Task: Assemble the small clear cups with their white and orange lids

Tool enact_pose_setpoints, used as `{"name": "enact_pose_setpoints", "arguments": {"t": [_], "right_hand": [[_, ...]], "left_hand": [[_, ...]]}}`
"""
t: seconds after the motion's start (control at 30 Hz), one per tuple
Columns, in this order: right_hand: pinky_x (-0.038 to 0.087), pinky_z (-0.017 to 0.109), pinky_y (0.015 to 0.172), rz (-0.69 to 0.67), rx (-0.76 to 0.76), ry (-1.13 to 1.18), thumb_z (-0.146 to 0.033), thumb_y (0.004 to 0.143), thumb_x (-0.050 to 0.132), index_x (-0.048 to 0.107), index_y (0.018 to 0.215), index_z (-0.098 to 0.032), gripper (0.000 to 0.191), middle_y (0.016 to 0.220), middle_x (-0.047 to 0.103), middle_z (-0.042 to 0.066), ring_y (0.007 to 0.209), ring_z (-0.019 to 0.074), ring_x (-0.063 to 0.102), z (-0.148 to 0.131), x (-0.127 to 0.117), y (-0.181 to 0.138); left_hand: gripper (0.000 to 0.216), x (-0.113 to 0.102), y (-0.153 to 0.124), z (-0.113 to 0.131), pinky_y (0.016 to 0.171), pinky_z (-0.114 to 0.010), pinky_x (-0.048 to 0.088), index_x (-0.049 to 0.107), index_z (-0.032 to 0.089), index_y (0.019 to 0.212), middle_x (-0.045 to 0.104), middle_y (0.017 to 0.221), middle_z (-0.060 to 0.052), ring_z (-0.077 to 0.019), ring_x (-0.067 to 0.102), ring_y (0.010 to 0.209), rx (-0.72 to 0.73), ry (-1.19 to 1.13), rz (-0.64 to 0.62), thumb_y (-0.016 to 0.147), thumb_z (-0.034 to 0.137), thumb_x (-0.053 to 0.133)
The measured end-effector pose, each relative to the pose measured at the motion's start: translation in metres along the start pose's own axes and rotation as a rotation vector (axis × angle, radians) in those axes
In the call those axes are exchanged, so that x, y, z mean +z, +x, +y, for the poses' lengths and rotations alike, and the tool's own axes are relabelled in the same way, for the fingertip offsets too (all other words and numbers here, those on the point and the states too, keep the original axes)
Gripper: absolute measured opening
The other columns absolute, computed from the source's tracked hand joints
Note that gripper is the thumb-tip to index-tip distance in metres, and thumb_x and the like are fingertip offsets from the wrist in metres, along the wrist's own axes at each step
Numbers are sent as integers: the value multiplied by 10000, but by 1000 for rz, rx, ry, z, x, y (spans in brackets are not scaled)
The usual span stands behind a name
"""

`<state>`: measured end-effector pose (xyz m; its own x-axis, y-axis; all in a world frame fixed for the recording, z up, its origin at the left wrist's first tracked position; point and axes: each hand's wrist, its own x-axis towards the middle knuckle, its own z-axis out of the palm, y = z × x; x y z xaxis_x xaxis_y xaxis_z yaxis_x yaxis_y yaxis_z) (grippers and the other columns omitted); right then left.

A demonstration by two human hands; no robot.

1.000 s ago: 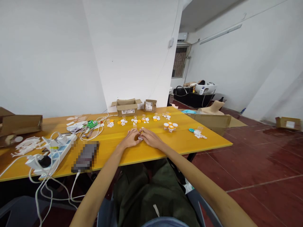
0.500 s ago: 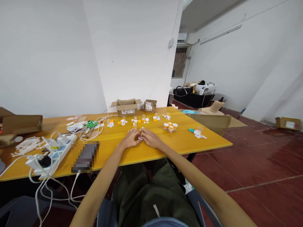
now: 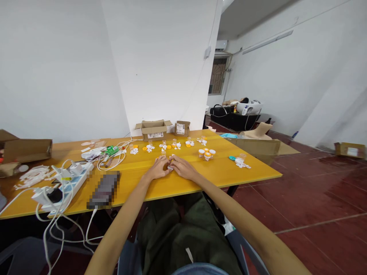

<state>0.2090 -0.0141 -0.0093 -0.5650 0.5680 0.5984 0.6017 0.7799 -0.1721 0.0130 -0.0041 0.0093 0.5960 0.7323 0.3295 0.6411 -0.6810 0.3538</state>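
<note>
So I'm watching this through the head camera from way off, and the biggest thing on my feed is the yellow-brown table (image 3: 223,168), spreading out under and around both hands. Past the hands, up by the white wall (image 3: 163,68), there's an open cardboard box (image 3: 155,134) with a smaller cardboard box (image 3: 181,129) just to its right. Way out left of the left hand I've got a white power strip (image 3: 78,179) with plugs (image 3: 76,168) in it, and nearer to that hand a dark phone (image 3: 103,190), pixelated, with a white cable (image 3: 94,214) at its near end.

The left hand (image 3: 158,168) and right hand (image 3: 183,168) are together at the table, fingers curled well in, tips about meeting. Right of the right hand, apart from it, sits a tight bunch of white-and-orange jars (image 3: 207,156); farther right, a loose pile of white parts (image 3: 241,164) with a teal ring (image 3: 232,157) beside it. Beyond both hands there's a row of little heaps (image 3: 149,148), white and orange bits, and a clear cup (image 3: 163,153) just past the left hand's fingers.

Smallest is a small white piece (image 3: 170,167) right between the fingertips. Both hands look mostly closed around it, but I can't tell which one actually has hold of it, or what it is.
</note>
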Motion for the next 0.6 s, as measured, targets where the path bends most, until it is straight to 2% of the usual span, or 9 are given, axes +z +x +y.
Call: {"name": "enact_pose_setpoints", "arguments": {"t": [0.6], "right_hand": [[531, 349, 906, -8, 1, 9, -200, 997, 490, 661, 928, -224, 186, 1095, 634, 82, 1000, 194, 625, -1, -2, 1]], "left_hand": [[132, 0, 0, 1, 1002, -486, 420, 627, 255, 964, 590, 1021, -48, -269, 519, 1047, -7, -23, 6, 859, 335, 614]]}}
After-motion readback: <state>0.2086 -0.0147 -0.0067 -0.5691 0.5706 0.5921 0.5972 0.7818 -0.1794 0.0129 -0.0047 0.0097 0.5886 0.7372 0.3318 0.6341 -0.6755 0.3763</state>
